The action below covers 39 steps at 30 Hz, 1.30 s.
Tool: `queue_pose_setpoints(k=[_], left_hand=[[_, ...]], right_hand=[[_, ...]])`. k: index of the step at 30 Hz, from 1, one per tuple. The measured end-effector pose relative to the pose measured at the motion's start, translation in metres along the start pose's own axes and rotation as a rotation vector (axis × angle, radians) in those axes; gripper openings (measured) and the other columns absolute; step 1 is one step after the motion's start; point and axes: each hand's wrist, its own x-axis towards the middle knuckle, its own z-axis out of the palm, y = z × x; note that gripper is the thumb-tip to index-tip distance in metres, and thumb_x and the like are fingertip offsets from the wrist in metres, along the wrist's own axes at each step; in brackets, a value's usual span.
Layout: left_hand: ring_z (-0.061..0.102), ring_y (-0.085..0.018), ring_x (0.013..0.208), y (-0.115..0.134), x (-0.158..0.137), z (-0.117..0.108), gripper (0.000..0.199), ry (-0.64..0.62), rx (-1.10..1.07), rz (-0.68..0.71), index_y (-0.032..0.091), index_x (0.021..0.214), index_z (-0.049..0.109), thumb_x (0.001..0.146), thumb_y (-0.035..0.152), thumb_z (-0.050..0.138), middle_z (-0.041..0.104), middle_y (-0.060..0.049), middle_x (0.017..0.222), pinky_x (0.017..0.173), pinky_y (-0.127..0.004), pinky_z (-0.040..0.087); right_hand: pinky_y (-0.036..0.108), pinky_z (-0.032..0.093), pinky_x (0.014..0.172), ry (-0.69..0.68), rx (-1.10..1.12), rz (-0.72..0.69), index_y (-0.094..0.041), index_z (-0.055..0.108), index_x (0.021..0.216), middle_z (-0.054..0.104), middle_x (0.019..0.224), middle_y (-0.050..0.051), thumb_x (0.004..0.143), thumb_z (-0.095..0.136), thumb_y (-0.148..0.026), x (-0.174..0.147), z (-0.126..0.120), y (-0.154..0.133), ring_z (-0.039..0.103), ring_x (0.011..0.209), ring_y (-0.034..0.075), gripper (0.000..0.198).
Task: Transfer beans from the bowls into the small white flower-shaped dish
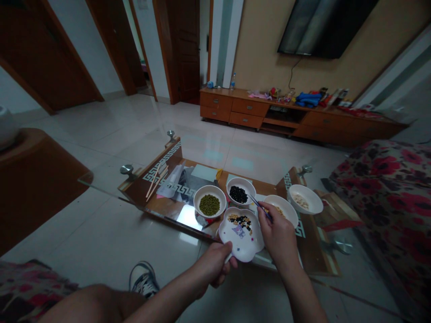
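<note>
My left hand point(220, 262) is closed round the short handle of a white flower-shaped plate point(242, 249) with a purple cartoon print. Black and yellow beans point(240, 220) lie mixed toward its far side. In my right hand point(279, 233) is a thin dark pair of tweezers point(261, 207), pointing at the white bowl of black beans point(238, 195). Whether a bean is between the tips is too small to tell. A bowl of green beans point(209, 204) stands to the left. Partly behind my right hand is a bowl of yellow beans point(286, 210); a bowl of pale pieces point(301, 201) is farther right.
The bowls stand on a glass-topped coffee table point(188, 220). Wooden chopsticks point(156, 181) and papers point(177, 179) show at its left. A flowered sofa point(387, 179) is on the right. Beyond the tiled floor runs a low cabinet point(249, 107) with clutter on top.
</note>
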Motion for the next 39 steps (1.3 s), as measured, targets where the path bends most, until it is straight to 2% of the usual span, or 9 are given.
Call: queue_pose_setpoints(k=[4,10,13,17,24,39], left_hand=[[0.022,-0.006,0.028,0.002,-0.002,0.001,0.052,0.007,0.007,-0.014,0.019,0.072,0.053,0.08,0.068,0.036,0.033,0.009,0.045,0.035,-0.02,0.011],[0.018,-0.005,0.029,0.007,-0.004,0.003,0.053,0.009,0.0,-0.022,0.019,0.07,0.052,0.076,0.07,0.039,0.03,0.01,0.043,0.034,-0.021,0.009],[0.02,-0.005,0.029,0.009,-0.005,0.003,0.057,0.004,0.003,-0.019,0.02,0.07,0.052,0.071,0.076,0.041,0.031,0.01,0.043,0.034,-0.021,0.01],[0.021,-0.006,0.029,0.009,-0.004,0.003,0.06,0.009,0.013,-0.027,0.02,0.07,0.052,0.068,0.079,0.041,0.03,0.01,0.042,0.033,-0.021,0.011],[0.02,-0.005,0.029,0.009,-0.005,0.004,0.062,0.011,0.013,-0.048,0.02,0.069,0.052,0.068,0.081,0.041,0.03,0.01,0.042,0.034,-0.021,0.01],[0.02,-0.005,0.03,0.007,-0.005,0.003,0.059,0.0,-0.012,-0.027,0.019,0.069,0.053,0.068,0.077,0.043,0.031,0.01,0.043,0.033,-0.021,0.011]], right_hand=[[0.031,0.048,0.073,-0.008,-0.014,-0.025,-0.02,0.064,0.109,0.071,0.1,0.01,0.091,0.043,-0.043,-0.004,-0.004,0.007,0.066,0.082,0.021,0.036],[0.029,0.047,0.068,-0.32,-0.012,-0.047,-0.023,0.066,0.107,0.072,0.093,0.006,0.089,0.044,-0.042,-0.013,-0.01,0.012,0.066,0.082,0.02,0.034],[0.029,0.047,0.068,-0.411,0.027,-0.035,-0.023,0.066,0.106,0.071,0.093,0.007,0.089,0.044,-0.042,-0.015,-0.012,0.011,0.066,0.078,0.019,0.034],[0.027,0.045,0.064,-0.45,0.018,-0.01,-0.022,0.067,0.101,0.071,0.086,0.005,0.087,0.045,-0.042,-0.017,-0.016,0.012,0.064,0.07,0.018,0.032],[0.027,0.045,0.065,-0.483,-0.115,0.044,-0.023,0.068,0.097,0.071,0.081,0.005,0.084,0.046,-0.038,-0.017,-0.018,0.015,0.066,0.073,0.02,0.03],[0.026,0.045,0.067,-0.522,-0.195,0.033,-0.023,0.068,0.102,0.072,0.088,0.007,0.086,0.043,-0.036,-0.017,-0.011,0.018,0.067,0.079,0.02,0.031]])
